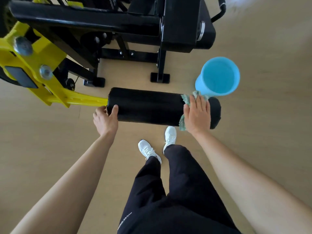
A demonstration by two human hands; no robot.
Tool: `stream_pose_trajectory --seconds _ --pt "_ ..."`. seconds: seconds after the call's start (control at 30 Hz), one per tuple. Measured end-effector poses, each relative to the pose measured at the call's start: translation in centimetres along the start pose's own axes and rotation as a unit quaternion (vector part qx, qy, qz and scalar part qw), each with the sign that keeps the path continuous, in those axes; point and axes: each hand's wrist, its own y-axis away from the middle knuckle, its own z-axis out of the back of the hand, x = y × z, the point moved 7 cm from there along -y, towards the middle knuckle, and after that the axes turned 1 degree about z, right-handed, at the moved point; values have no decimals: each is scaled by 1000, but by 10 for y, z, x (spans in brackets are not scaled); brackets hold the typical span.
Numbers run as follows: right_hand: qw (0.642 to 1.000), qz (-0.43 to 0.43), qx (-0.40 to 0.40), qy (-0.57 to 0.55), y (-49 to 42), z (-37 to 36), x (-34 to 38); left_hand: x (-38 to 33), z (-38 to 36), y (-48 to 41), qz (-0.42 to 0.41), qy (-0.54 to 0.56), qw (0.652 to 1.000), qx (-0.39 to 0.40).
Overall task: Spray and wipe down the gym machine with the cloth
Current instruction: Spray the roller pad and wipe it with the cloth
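Through the head camera I am looking straight down at the gym machine (87,21), its black frame filling the top of the view and a yellow lever arm (50,92) slanting down from the left. At the end of that arm sits the black roller pad (148,107), lying crosswise in the middle of my view, above the pale floor (270,125). The left hand (105,119) grips the pad's left end: the thumb lies over the near side and the fingers curl round the end face, next to where the yellow arm meets it. The right hand (197,114) lies flat on the pad near its right end, fingers straight and close together, pressing the green cloth (185,99) against the black surface (I only see the cloth's edges peeking out past the fingertips and beside the thumb). So the cloth is on top of the roller, trapped under the palm, a little short of the pad's right end. Just beyond that end a light blue bucket (200,83) stands on the floor, its mouth facing up at me; whether it touches the pad I cannot tell. Below the pad I see two white shoes (146,149) and black trousers (177,191).
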Motion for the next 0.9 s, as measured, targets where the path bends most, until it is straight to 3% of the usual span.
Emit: stream_pose_trajectory --seconds 0.13,0.2,0.4,0.57,0.67,0.77,0.9 --pt "995 -96 -15 -11 -12 15 -64 -17 -9 2 -34 -26 999 15" --pt "996 -89 2 -14 -24 14 -58 -16 -11 1 -34 -20 999 8" --pt "990 126 44 -55 -39 -1 84 -9 -12 -3 -19 3 1000 1" --pt "954 280 102 -43 -32 -18 224 -11 -10 -6 -29 15 999 -3" --pt "932 332 140 -23 -21 -32 266 -7 -7 -5 -47 23 999 5" --pt "945 301 131 -22 -20 -29 239 -4 -3 1 -57 8 998 -1" --pt "987 131 82 -46 -28 -12 135 -7 -2 9 -60 14 998 0"
